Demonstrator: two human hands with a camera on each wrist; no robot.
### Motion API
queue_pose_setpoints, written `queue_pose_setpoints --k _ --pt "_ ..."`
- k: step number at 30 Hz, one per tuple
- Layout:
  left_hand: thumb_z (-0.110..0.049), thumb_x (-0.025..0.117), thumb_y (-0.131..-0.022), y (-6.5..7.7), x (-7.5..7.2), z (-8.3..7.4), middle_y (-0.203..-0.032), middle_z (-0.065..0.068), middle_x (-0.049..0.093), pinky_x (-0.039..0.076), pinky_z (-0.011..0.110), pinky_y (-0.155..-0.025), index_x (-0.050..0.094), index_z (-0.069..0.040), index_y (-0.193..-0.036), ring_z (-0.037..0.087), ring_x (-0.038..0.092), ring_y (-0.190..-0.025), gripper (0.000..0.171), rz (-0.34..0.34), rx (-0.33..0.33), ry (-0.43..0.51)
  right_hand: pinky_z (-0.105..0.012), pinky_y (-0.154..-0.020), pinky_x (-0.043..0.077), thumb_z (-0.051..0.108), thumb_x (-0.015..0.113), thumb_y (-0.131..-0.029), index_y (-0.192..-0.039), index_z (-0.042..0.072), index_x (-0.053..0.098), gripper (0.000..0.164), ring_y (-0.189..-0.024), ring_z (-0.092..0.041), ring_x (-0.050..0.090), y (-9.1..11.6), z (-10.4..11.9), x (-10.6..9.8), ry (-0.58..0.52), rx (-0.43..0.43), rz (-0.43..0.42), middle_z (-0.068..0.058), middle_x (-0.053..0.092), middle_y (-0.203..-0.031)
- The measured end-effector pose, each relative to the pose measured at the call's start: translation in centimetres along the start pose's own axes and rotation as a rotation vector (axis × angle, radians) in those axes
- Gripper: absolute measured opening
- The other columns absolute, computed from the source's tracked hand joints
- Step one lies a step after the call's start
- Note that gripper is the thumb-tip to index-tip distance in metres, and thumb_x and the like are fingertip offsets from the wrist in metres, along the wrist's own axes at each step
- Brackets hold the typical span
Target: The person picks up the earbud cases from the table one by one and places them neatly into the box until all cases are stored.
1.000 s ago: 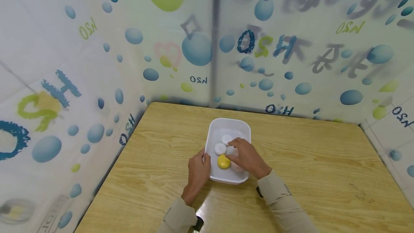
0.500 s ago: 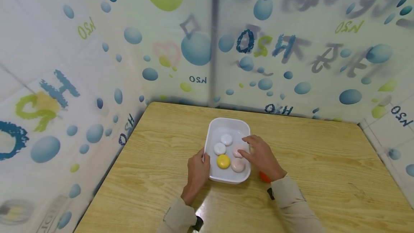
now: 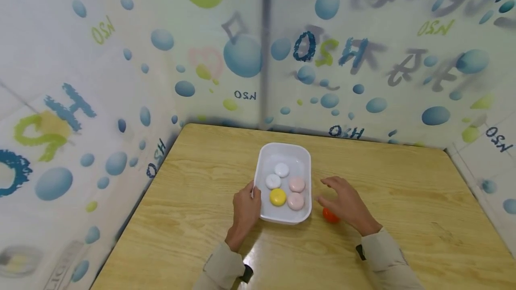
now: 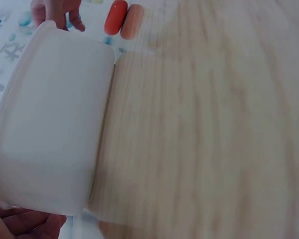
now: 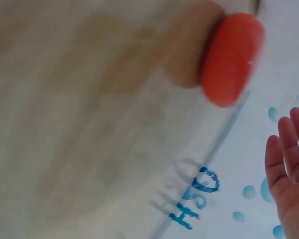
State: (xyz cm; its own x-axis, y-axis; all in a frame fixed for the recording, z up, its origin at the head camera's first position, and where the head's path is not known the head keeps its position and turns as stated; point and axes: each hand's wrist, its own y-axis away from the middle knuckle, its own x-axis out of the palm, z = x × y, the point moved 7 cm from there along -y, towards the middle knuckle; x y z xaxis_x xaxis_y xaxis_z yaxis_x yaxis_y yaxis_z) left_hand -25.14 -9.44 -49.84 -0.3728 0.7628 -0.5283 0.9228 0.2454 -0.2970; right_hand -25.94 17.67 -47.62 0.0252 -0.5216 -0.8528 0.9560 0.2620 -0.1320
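A white plastic tray (image 3: pixel 284 217) sits on the table, and my left hand (image 3: pixel 246 208) grips its left wall, thumb over the rim. In the left wrist view the fingers (image 4: pixel 27 221) show at the tray's near end. Inside lie a yellow rounded disc (image 3: pixel 277 197), two pale pink discs (image 3: pixel 297 185) and two white discs (image 3: pixel 281 170). My right hand (image 3: pixel 347 202) is off the tray to its right, fingers apart and holding nothing. Close below it, partly hidden by the hand in the head view, a red rounded disc (image 5: pixel 232 59) lies on the table.
The light wood table (image 3: pixel 403 200) spreads around the tray. Beyond its back edge hangs a pale sheet (image 3: pixel 363 79) with blue and green bubble prints, and another sheet side (image 3: pixel 92 115) closes off the left.
My right hand has withdrawn from over the discs in the tray and moved right, above the red disc. The pink discs are now uncovered. The left hand keeps its hold on the tray.
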Motion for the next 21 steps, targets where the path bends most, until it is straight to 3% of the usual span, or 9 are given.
queue_pose_setpoints --k 9,16,21 --pt "-0.011 0.05 -0.086 -0.2 -0.2 -0.1 -0.091 0.014 0.067 0.05 0.037 -0.063 0.065 -0.002 -0.108 0.019 0.063 -0.076 0.028 0.003 0.002 0.004 -0.047 -0.086 0.04 0.039 0.07 -0.074 -0.121 0.007 0.054 0.059 -0.107 -0.026 0.049 2.3 -1.1 0.5 0.008 -0.046 -0.015 -0.006 0.053 -0.118" --pt "-0.011 0.05 -0.085 -0.2 -0.2 -0.2 -0.089 0.014 0.068 0.049 0.039 -0.063 0.067 -0.004 -0.105 0.022 0.063 -0.074 0.028 0.004 -0.005 -0.012 -0.047 -0.084 0.042 0.04 0.072 -0.072 -0.12 0.006 0.055 0.062 -0.105 -0.027 0.051 3.1 -1.8 0.8 0.008 -0.044 0.03 -0.006 0.054 -0.117" --pt "-0.011 0.049 -0.085 -0.1 -0.1 -0.2 -0.09 0.014 0.068 0.05 0.038 -0.064 0.066 -0.002 -0.106 0.021 0.063 -0.076 0.028 0.009 -0.002 0.0 -0.042 -0.082 0.044 0.04 0.075 -0.068 -0.119 0.006 0.055 0.064 -0.099 -0.02 0.053 3.4 -2.2 1.1 -0.018 -0.036 0.076 -0.002 0.055 -0.113"
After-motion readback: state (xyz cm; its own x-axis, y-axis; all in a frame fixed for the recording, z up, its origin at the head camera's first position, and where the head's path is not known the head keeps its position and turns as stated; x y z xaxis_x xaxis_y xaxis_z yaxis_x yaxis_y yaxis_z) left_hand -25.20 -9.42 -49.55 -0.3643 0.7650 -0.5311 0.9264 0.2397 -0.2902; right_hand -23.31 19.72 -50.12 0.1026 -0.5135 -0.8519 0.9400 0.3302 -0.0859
